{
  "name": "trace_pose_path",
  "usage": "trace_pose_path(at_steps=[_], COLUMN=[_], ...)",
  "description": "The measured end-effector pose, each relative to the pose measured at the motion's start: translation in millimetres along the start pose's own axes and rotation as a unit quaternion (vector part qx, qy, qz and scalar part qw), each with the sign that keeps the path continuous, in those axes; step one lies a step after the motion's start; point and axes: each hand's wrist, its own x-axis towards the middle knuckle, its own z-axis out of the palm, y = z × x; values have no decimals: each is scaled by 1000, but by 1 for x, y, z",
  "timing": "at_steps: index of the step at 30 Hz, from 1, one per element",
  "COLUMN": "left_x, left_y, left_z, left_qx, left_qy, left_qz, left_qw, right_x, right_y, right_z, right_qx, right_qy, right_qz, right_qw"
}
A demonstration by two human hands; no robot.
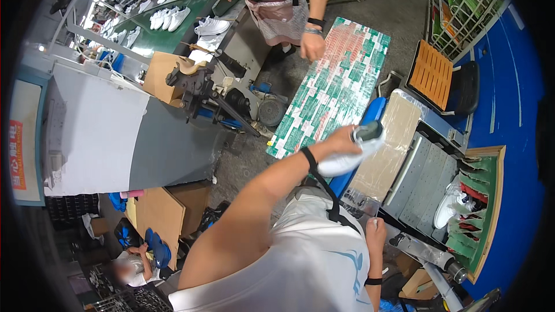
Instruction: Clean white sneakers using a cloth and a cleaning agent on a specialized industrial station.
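Observation:
My left hand is closed on a white shoe, gripping it near its dark green-lined collar. The shoe is held over a film-wrapped tan bench top and the blue roll-like edge beside it. Close to my body, my right hand is by the near end of that bench, its fingers curled together. Whatever lies in its fingers is too small to make out. Both wrists wear black bands, and a dark strap hangs from the left one.
A slatted conveyor leads to a green flap curtain, with white shoes there. Beyond the bench stands a green-white patterned table. A co-worker stands behind it, near a shoe line. An orange slatted seat is at right.

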Motion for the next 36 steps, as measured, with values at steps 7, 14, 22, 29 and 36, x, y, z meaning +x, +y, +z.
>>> trace_pose_path(at_steps=[7, 14, 22, 29, 36], left_x=[88, 28, 74, 105, 65], left_y=[15, 68, 148, 182, 134], left_z=[-19, 199, 528, 558, 375], left_qx=[328, 177, -39, 129, -337], left_qy=[199, -4, -130, 6, -329], left_qz=[-95, 183, 100, -89, -204], left_qw=[919, 967, 986, 988, 858], right_x=[-26, -37, -91, -117, -109], right_y=[21, 58, 73, 94, 86], right_z=[-19, -39, -71, -85, -83], right_qx=[51, 142, 173, 187, 284], right_qy=[-67, -45, -3, 14, 35], right_qz=[121, 45, 224, 238, 237], right_qw=[989, 988, 959, 953, 928])
